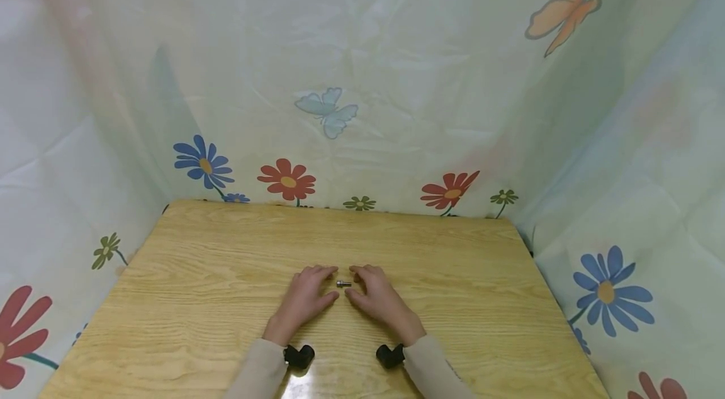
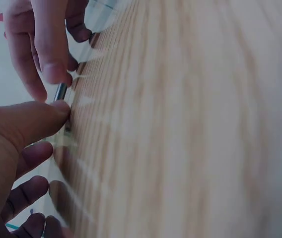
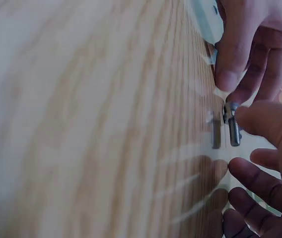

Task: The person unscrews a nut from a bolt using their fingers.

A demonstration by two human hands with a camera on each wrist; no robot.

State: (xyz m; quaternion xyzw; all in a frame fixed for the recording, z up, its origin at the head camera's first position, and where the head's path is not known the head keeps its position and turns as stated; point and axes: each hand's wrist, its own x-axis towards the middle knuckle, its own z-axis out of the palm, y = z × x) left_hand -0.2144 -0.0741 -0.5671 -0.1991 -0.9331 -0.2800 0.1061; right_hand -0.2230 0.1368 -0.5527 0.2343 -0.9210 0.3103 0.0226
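A small metal bolt point(image 1: 343, 284) lies on the wooden table between the two hands, its wider head toward the left and its thin shank toward the right. My left hand point(image 1: 306, 296) rests on the left side of it, with fingers loosely bent and thumb apart. On the other side, my right hand point(image 1: 381, 298) mirrors that pose. Neither hand grips the bolt in the head view; a gap shows on both sides. The right wrist view shows the bolt point(image 3: 234, 128) beyond the right thumb. In the left wrist view, the left thumb hides part of its shank point(image 2: 60, 92).
The wood-grain table point(image 1: 453, 273) stretches around the hands. A pale curtain point(image 1: 396, 72) printed with flowers and butterflies stands behind it and along both sides. A black wrist-worn device point(image 1: 299, 357) sits at the left cuff, another black device point(image 1: 391, 356) at the right.
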